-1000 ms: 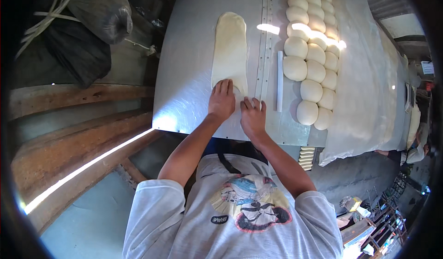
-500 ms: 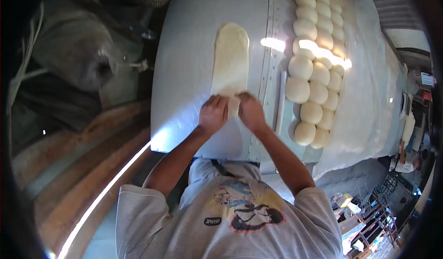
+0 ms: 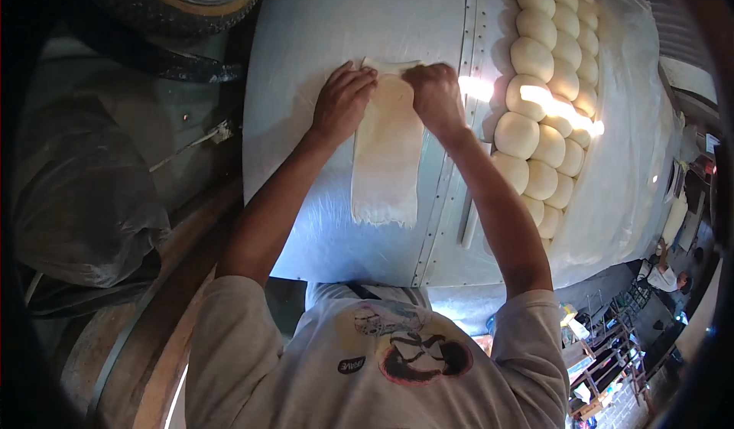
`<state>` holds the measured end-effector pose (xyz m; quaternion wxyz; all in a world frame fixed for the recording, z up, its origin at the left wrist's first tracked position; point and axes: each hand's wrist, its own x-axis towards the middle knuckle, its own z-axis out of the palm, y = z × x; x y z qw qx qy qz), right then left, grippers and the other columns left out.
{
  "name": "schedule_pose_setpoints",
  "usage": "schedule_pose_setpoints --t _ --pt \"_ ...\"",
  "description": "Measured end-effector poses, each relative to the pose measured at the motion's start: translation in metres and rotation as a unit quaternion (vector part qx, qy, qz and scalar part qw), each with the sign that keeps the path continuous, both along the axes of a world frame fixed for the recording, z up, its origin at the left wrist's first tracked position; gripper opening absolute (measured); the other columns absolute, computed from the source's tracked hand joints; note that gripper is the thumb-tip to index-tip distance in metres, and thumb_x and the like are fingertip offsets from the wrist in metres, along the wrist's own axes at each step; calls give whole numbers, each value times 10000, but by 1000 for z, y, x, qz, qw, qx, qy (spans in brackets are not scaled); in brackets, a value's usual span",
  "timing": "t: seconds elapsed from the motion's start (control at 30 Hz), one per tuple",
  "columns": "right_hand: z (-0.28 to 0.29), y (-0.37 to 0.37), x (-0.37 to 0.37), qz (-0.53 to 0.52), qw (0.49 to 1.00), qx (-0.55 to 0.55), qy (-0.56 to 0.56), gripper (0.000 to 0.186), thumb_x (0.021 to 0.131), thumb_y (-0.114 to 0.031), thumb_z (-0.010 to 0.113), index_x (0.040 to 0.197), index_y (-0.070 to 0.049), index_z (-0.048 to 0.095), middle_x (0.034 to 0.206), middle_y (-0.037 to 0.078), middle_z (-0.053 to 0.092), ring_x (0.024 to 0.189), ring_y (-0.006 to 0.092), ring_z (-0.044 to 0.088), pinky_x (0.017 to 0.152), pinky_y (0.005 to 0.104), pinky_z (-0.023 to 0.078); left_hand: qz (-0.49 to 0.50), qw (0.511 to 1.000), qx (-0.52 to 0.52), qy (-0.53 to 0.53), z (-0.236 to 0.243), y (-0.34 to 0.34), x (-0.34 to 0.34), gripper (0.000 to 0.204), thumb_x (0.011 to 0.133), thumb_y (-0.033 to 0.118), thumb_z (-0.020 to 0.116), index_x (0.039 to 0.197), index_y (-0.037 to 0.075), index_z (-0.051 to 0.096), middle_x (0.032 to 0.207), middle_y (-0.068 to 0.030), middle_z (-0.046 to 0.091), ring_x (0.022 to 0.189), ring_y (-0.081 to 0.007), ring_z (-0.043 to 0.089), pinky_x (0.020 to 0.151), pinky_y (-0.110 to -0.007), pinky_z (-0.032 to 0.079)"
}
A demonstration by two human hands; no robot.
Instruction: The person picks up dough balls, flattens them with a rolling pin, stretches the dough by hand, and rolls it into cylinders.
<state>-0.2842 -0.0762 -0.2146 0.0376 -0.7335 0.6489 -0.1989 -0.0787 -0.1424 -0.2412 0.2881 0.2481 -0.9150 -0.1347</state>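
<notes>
The strip of dough (image 3: 387, 154) is lying lengthwise on the bench (image 3: 306, 31), pale, soft and flattened, its sides nearly straight and its near edge fraying into small ragged tufts. At its far end a narrow, smooth band of the dough is stretching crosswise between the hands. The left hand (image 3: 344, 104) is gripping the left corner with fingers bent and drawn close together; the right hand (image 3: 437, 102) is holding the right corner, its fingers curling in tightly and blurring slightly. The bench is showing a dull, scuffed metal skin, and a studded metal strip (image 3: 443, 192) is running along it to the right of the dough. Beside that strip a slim white rod (image 3: 470, 226) is lying partly under the right forearm. Farther right, plump dough balls (image 3: 533, 58) are sitting pressed together in rows, sunlight crossing them, next to cloudy, wrinkled plastic sheeting (image 3: 612, 199). A ridged rubber tyre (image 3: 191, 14) is standing out at the upper left.
</notes>
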Motion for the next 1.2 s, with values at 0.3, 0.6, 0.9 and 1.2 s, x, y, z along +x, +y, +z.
schedule_pose_setpoints --t 0.3,0.6,0.9,1.2 --pt "-1 48 16 -40 993 -90 64 197 836 -63 597 962 -86 747 984 35 685 943 224 656 965 446 453 -10 1000 -19 12 7 0 10 202 834 22 652 1016 35 738 996 -65 711 1012 -247 661 1042 -431 476" --pt "-9 4 22 -179 982 -47 -23 528 942 -294 571 1389 -15 538 1441 230 491 1375 401 423 1165 588 253 41 992 92 -70 34 6 -38 754 819 347 747 1420 -24 485 1397 -242 524 1351 -367 454 1204 -541 228" --pt "15 169 49 -30 982 183 -23 607 975 -347 576 1396 81 486 1524 262 410 1409 348 439 1211 540 233 -71 946 48 -312 32 119 67 798 959 368 601 1538 -64 262 1651 -230 193 1553 -331 147 1218 -647 54" --pt "-11 171 82 -74 994 80 -20 737 988 -426 522 1498 76 343 1613 230 269 1520 388 202 1235 529 184 -20 975 121 -184 22 135 55 968 912 476 639 1512 -140 195 1594 -346 200 1529 -455 130 1226 -628 70"
